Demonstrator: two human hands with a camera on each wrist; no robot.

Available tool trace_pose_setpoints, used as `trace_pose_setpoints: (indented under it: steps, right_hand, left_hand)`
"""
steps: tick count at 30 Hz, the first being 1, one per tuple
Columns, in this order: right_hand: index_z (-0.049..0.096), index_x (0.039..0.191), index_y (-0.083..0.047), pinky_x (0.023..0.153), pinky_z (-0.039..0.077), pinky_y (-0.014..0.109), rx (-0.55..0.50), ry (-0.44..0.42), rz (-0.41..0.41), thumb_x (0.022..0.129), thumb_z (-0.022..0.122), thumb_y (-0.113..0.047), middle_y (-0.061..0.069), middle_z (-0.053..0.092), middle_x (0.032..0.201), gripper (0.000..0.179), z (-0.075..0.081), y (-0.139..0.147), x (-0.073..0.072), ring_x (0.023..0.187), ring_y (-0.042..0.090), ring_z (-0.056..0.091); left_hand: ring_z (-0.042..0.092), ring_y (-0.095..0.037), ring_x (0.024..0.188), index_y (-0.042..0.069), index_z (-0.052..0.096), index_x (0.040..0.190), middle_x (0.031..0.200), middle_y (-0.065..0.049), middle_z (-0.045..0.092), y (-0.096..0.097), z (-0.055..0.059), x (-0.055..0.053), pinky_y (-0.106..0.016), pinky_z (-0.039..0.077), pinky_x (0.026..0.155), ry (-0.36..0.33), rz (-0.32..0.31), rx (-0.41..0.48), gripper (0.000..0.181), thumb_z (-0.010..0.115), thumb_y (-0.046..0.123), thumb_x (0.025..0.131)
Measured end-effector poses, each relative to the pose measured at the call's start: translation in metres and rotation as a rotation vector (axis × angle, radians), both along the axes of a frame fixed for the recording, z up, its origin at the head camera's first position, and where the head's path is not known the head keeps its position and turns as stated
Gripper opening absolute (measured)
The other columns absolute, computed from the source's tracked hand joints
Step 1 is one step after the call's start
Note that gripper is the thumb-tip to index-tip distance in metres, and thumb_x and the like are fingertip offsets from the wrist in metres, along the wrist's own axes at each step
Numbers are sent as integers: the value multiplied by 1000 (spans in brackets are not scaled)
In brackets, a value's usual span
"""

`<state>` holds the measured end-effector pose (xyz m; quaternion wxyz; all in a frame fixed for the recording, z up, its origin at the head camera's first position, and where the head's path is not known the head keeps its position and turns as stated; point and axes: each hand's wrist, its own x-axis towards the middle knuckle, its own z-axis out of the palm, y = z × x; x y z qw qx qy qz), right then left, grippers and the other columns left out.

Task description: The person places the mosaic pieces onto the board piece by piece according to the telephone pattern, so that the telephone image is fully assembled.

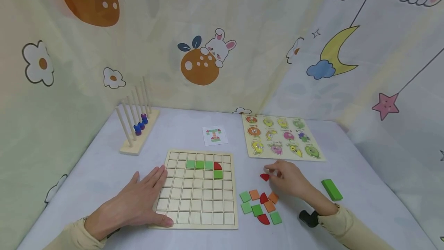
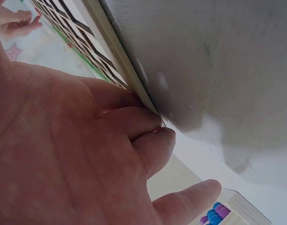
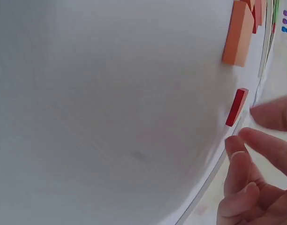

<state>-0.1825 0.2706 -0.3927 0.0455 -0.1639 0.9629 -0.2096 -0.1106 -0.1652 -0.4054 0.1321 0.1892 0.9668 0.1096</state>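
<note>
A wooden grid board (image 1: 194, 205) holds a row of three green square tiles (image 1: 200, 164), with a red quarter-round tile (image 1: 217, 166) at its right end and another green tile (image 1: 217, 174) below that. My left hand (image 1: 137, 200) rests along the board's left edge, fingers extended, thumb at the lower left corner. Over the table to the right, my right hand (image 1: 288, 176) holds nothing. Its thumb and index finger are parted beside a loose red quarter-round tile (image 1: 264, 177), which lies on the table in the right wrist view, just short of the fingertips.
Several loose green, orange and red tiles (image 1: 257, 210) lie right of the board. Behind it are a small pattern card (image 1: 223, 138) and a fruit puzzle board (image 1: 277, 155). A peg stand (image 1: 131, 150) with beads is at back left; a green block (image 1: 332, 190) lies far right.
</note>
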Motion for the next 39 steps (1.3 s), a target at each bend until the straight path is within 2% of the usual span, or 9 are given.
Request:
trace_pose_setpoints:
  steps: [3,6,10,14,18,23,27,32,39]
  right_hand:
    - [79,114,-6,60,46,20,8,-31,-20,86,79,-11,0,71,94,28,-1,1,2,73,11,52]
    - [81,109,-8,60,45,20,16,-18,-4,84,84,-15,-3,68,91,27,-5,1,3,73,10,52]
    - [81,107,-7,61,44,19,27,20,34,83,83,-10,-4,67,88,25,-6,0,3,72,7,51]
    - [80,111,-3,59,44,20,9,-7,50,85,79,-4,-1,67,89,27,-3,-7,2,73,10,51]
    - [78,115,-3,60,45,19,20,-29,79,87,77,-5,0,65,93,28,-2,-15,1,78,10,51]
    - [79,113,-3,63,47,18,31,6,138,86,81,-7,1,68,92,28,-4,-20,-2,80,8,54]
    - [79,111,-3,63,47,18,24,8,151,87,80,-9,1,69,92,25,-3,-25,-4,79,8,54]
    - [80,109,-5,63,47,18,24,18,158,88,80,-11,-2,69,90,21,1,-39,-7,75,6,52]
    - [80,111,-5,65,45,18,-15,72,270,90,79,-14,4,70,93,23,14,-77,-18,76,13,55]
  left_hand:
    - [26,-43,156,-7,25,159,169,-25,22,0,-1,0,-82,18,112,6,-2,-3,145,63,94,63]
    - [26,-43,156,-7,24,159,169,-24,21,0,-2,-1,-82,17,112,4,-2,-8,145,62,95,62]
    - [26,-43,156,-6,24,159,170,-24,21,0,-2,-1,-81,17,112,3,-3,-12,146,61,95,62]
    - [26,-43,156,-7,24,159,169,-24,21,0,-2,-1,-81,18,112,0,0,-8,145,62,95,62]
    - [26,-43,156,-7,24,159,169,-24,21,-1,-1,-1,-81,18,112,2,-2,-9,144,62,94,63]
    - [26,-42,156,-6,24,159,169,-24,21,-1,-1,-1,-81,18,112,3,-6,-8,144,62,95,63]
    - [25,-42,157,-6,24,160,170,-23,21,-1,-2,-1,-81,18,112,-1,-2,-3,145,61,95,63]
    - [25,-43,156,-6,23,160,169,-24,21,-1,-2,0,-81,17,113,5,3,0,146,60,96,62]
    - [25,-43,156,-7,23,159,169,-25,22,-1,-2,1,-81,18,112,12,0,-1,145,61,95,63]
